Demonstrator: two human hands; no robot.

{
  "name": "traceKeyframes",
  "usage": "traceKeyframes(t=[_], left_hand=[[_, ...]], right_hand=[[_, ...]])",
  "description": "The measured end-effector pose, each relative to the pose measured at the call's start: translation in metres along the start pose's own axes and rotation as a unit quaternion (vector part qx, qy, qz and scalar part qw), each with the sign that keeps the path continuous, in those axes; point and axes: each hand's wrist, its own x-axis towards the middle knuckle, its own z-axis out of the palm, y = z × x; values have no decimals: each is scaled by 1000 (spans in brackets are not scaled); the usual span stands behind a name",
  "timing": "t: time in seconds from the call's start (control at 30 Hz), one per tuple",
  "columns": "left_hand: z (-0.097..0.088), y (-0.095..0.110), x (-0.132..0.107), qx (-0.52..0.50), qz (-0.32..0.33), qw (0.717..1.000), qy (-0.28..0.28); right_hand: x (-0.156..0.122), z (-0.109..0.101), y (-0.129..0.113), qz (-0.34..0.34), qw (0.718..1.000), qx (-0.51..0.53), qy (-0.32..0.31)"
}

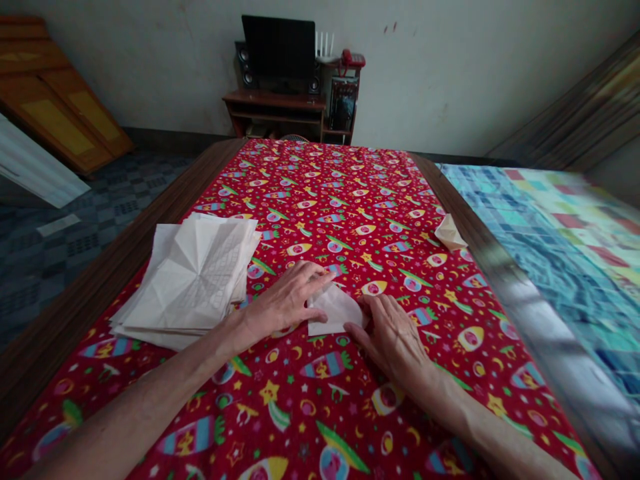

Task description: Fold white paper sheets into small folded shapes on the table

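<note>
A small folded white paper (334, 312) lies on the red patterned cloth (350, 200) in the middle of the table. My left hand (287, 298) lies flat on the paper's left part, fingers stretched out and pressing it down. At the paper's right edge my right hand (395, 333) rests on the cloth, its fingertips pressed against the fold. Neither hand lifts the paper. A stack of creased white sheets (193, 280) sits just left of my left hand.
A small folded cream paper piece (449, 233) lies near the table's right edge. The wooden table rim (165, 207) shows on both sides. A bed with a blue patchwork cover (560, 240) stands to the right. A desk with a monitor (280, 47) stands at the far wall.
</note>
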Motion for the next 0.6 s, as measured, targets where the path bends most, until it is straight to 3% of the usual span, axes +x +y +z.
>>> traceKeyframes(t=[0.33, 0.6], left_hand=[[-3, 2, 3, 8, -8, 1000, -2], [-2, -1, 5, 8, -17, 1000, 11]], right_hand=[[-2, 4, 2, -32, 997, 54, 50], [5, 1, -1, -3, 996, 90, -29]])
